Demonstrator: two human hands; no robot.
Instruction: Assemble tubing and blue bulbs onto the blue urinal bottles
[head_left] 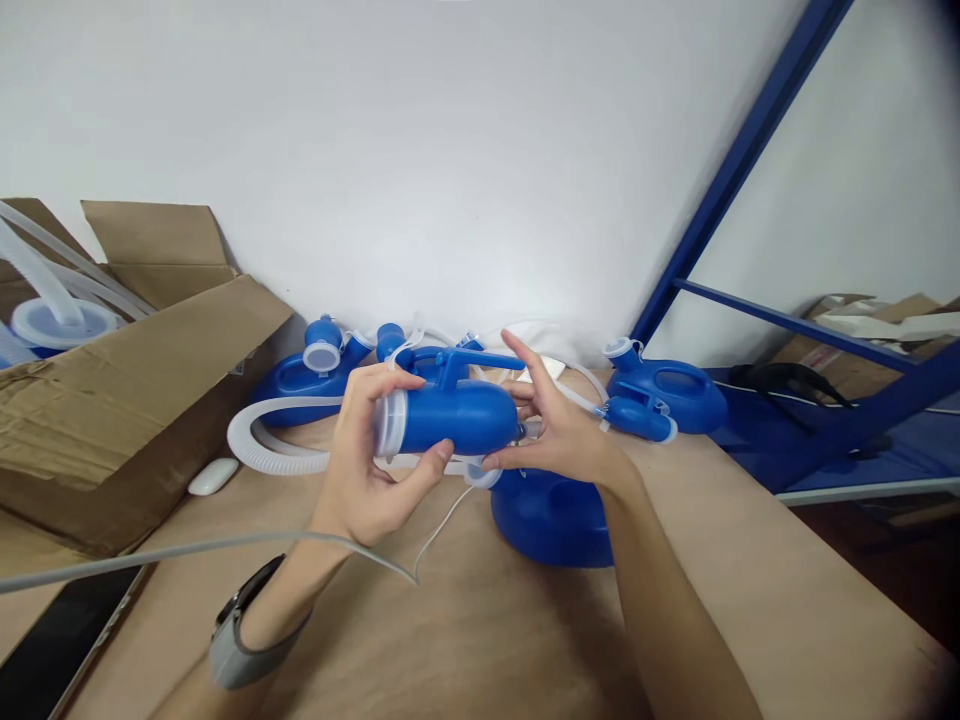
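Observation:
My left hand is wrapped round a blue plastic bottle held sideways above the table. The bottle has a handle on top and a translucent white cap at its left end. At its right end, the fingers of my right hand close round a small clear connector, while the index finger points up. A white corrugated hose loops out behind my left hand. Just below the held bottle, a larger blue container with a translucent neck rests on the table, partly hidden by my right arm.
More blue containers stand by the wall, one at the left and one at the right. An open cardboard box holds hoses. A white mouse lies beside it. A grey cable crosses the foreground; a blue metal frame rises at right.

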